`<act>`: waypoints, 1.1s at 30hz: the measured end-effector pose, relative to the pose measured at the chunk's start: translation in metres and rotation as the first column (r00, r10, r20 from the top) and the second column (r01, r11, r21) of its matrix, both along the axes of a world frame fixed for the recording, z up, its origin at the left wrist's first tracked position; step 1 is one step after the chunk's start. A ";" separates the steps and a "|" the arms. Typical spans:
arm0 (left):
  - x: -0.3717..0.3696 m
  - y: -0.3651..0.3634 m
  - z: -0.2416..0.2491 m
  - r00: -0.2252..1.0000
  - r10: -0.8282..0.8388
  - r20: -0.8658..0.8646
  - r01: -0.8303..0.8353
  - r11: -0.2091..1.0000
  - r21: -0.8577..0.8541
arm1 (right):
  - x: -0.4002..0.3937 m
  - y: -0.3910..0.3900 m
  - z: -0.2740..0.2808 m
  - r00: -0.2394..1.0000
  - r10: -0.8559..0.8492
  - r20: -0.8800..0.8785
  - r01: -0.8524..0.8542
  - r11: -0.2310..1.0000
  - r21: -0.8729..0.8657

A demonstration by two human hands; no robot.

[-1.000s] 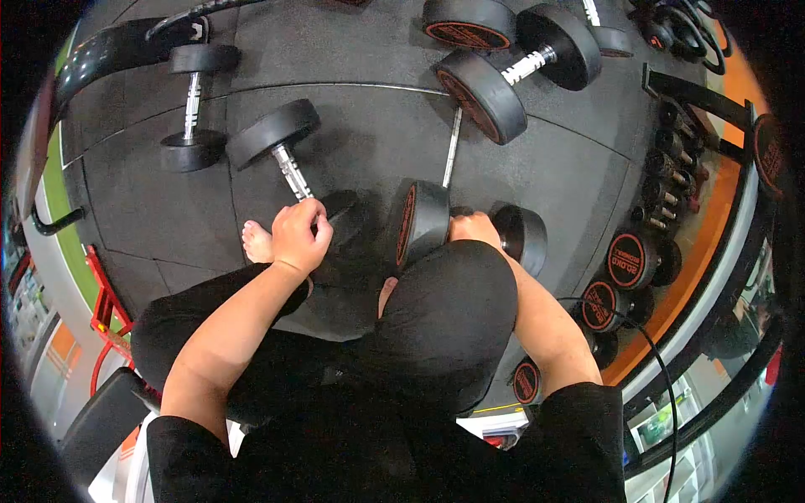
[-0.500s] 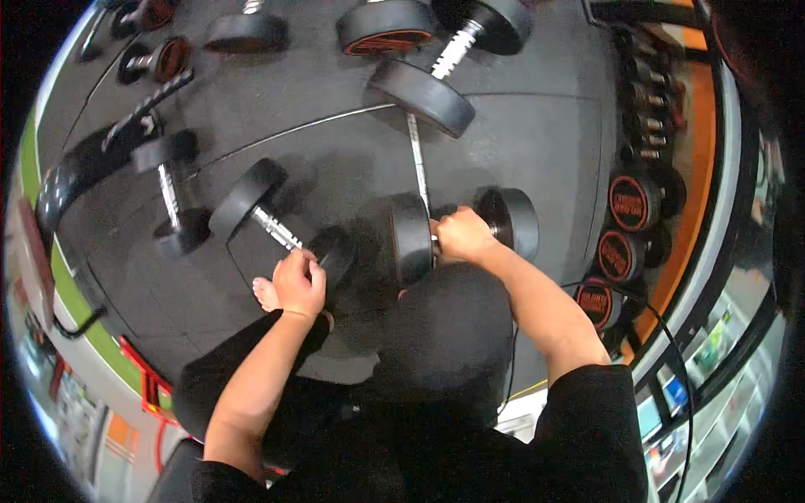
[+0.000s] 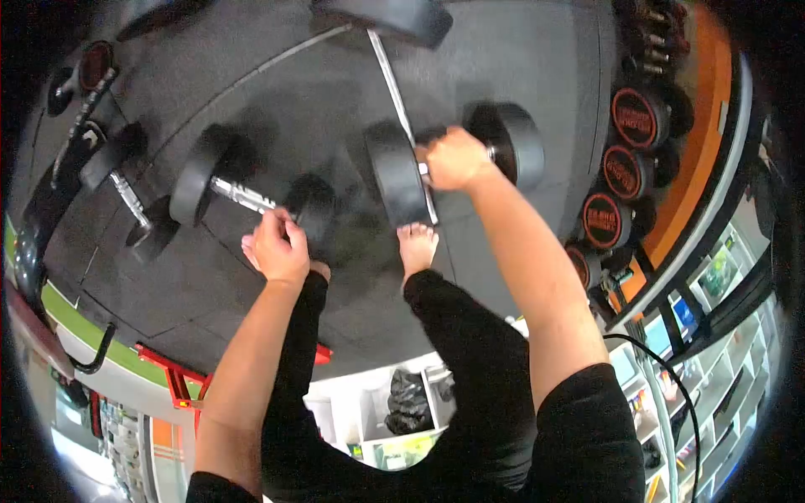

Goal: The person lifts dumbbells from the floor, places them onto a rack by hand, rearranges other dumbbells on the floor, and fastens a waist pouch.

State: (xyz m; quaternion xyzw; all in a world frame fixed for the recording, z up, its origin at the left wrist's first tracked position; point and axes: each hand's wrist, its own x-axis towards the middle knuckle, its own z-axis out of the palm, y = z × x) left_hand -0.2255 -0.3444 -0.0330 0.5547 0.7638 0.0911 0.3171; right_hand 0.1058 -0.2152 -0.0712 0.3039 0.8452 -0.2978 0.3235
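Observation:
My right hand (image 3: 457, 159) is wrapped round the handle of a large black dumbbell (image 3: 518, 147), its two heads on either side of my fist. A long thin metal bar (image 3: 392, 88) runs beneath that dumbbell in this view. My left hand (image 3: 281, 250) has loosely curled fingers with the thumb apart; its fingertips overlap the silver handle of a second dumbbell (image 3: 243, 194), and nothing shows in its palm. My bare right foot (image 3: 417, 246) stands just below the near head of the gripped dumbbell. My left foot (image 3: 320, 269) is partly hidden behind the left hand.
Left of these lies a smaller dumbbell (image 3: 130, 201), beside a curved black frame (image 3: 38, 226). Another large dumbbell head (image 3: 386, 18) is at the top. Several dumbbells with red-marked ends (image 3: 635, 117) line the right side. A red metal stand (image 3: 176, 377) and white shelving (image 3: 377, 402) are behind me.
The view has shifted, and both legs now show, with the right foot in sight. The right hand keeps its grip on the dumbbell; the left hand stays beside the other handle.

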 end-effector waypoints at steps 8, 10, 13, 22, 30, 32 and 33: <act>0.000 -0.004 0.005 0.998 0.057 0.035 -0.056 0.997 -0.054 | 0.002 0.006 0.004 0.991 -0.079 -0.108 0.080 0.997 -0.001; -0.004 -0.001 0.004 0.994 -0.063 -0.086 0.057 0.996 -0.068 | -0.001 0.009 0.006 0.993 -0.117 -0.033 0.118 0.993 0.014; 0.005 0.016 0.024 0.952 -0.241 -0.188 0.236 0.971 -0.051 | -0.002 -0.023 0.006 0.942 -0.282 -0.184 0.330 0.878 0.345; 0.200 0.142 0.085 0.727 -0.671 0.146 0.682 0.731 -0.032 | 0.002 -0.116 0.045 -0.855 -0.285 0.434 0.069 -0.891 -0.449; 0.255 0.156 -0.044 0.708 -0.579 0.405 0.641 0.285 -0.713 | 0.015 -0.044 -0.016 -0.838 0.015 0.546 -0.332 -0.808 -0.486; 0.253 0.144 -0.065 0.704 -0.536 0.466 0.670 0.282 -0.687 | 0.020 -0.053 -0.022 -0.792 -0.052 0.608 -0.346 -0.782 -0.518; 0.248 0.134 -0.070 0.704 -0.569 0.424 0.685 0.391 -0.614 | 0.020 -0.055 -0.021 -0.758 -0.064 0.649 -0.362 -0.786 -0.501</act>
